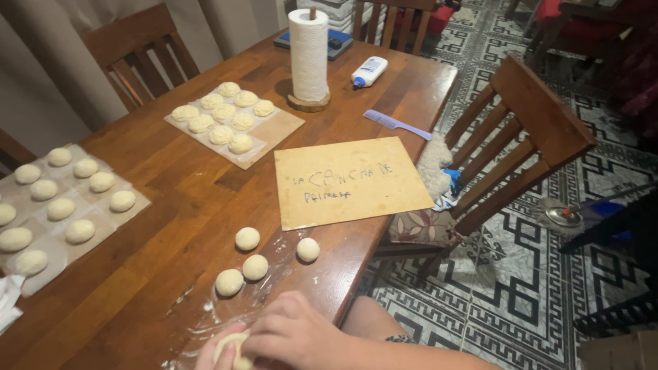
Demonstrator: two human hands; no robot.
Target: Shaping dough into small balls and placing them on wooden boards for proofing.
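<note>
Both hands cupped shut round dough ball (229,349) at 6 o'clock table edge: right hand (291,332) over, left hand (209,356) under. Risk: finished balls (255,267) at 12 close by, elbow could knock them off.

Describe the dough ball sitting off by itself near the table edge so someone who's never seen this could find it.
Start at the tan board lying flat on the wooden table. Just below its lower edge, close to the table's right edge, sits one round pale dough ball. Unlike the three balls clustered to its left, it sits alone, nearest the edge.
</note>
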